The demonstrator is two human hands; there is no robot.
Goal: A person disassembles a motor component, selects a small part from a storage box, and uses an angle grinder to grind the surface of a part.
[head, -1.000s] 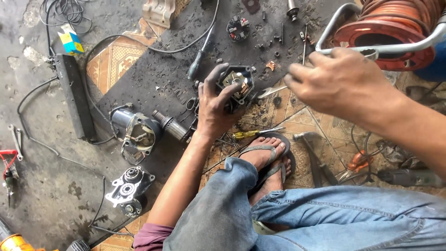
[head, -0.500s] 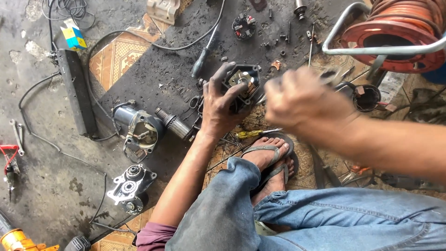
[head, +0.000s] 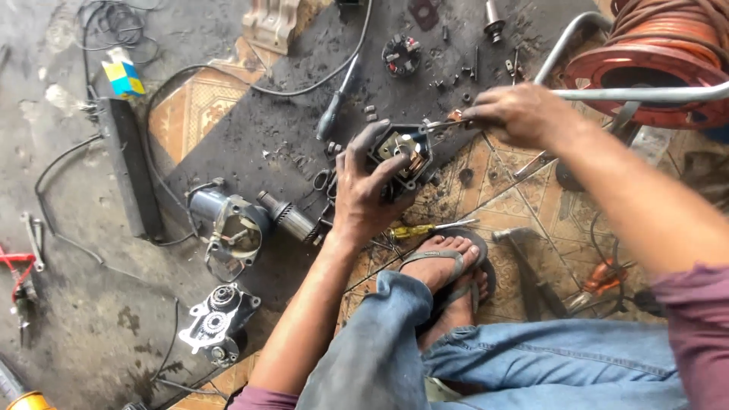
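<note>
My left hand (head: 363, 191) clamps the stiff, greasy, seemingly heavy black motor housing (head: 401, 154) by its rim, while my right hand (head: 519, 114) pinches a thin screwdriver (head: 439, 125) into it.

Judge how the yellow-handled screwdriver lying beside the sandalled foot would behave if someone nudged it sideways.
The yellow-handled screwdriver has a rounded handle and thin straight shaft, so it would probably roll a little. It looks stiff and light. The gritty tiled floor and the sandalled foot close by would likely stop it soon.
</note>
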